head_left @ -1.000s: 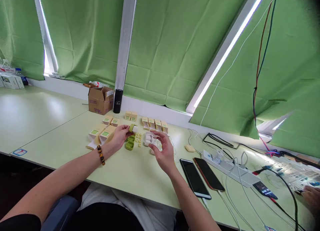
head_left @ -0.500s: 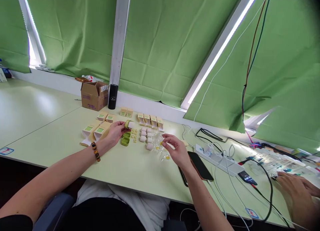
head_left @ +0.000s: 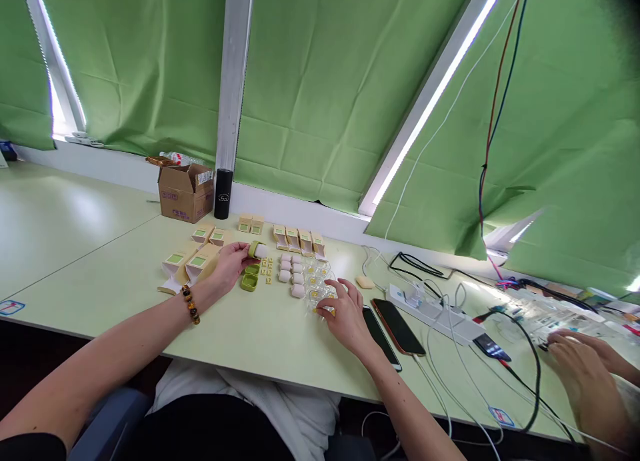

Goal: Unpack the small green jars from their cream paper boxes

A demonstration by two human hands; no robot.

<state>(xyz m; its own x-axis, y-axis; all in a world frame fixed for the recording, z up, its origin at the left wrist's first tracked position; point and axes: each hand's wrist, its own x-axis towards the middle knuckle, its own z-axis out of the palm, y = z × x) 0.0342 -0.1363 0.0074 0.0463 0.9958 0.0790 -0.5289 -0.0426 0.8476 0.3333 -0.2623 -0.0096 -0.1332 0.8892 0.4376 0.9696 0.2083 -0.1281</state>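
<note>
My left hand [head_left: 231,266] grips a small green case [head_left: 253,249] with a pale pinkish-white block [head_left: 261,251] showing at its right end. Just below it on the table sit open green cases [head_left: 249,282]. Small yellow pieces [head_left: 267,272] lie in rows beside them. Right of these are several pale pink rounded blocks [head_left: 298,291] in two columns. My right hand [head_left: 345,314] is at the near end of a cluster of clear plastic cups [head_left: 314,282] with yellow bits inside. Its thumb and index finger close on one clear cup at the cluster's front edge; the fingers partly hide it.
Small cream cartons with green labels [head_left: 201,260] stand at left and in back rows. Behind are a cardboard box [head_left: 184,198] and a black bottle [head_left: 223,193]. Phones [head_left: 399,326], a power strip [head_left: 440,316] and cables lie right. Another person's hands [head_left: 580,361] work at far right.
My right hand has moved nearer to me, from the middle of the clear cups to their front edge, uncovering a cream piece and a phone. My left hand keeps the green case in place.
</note>
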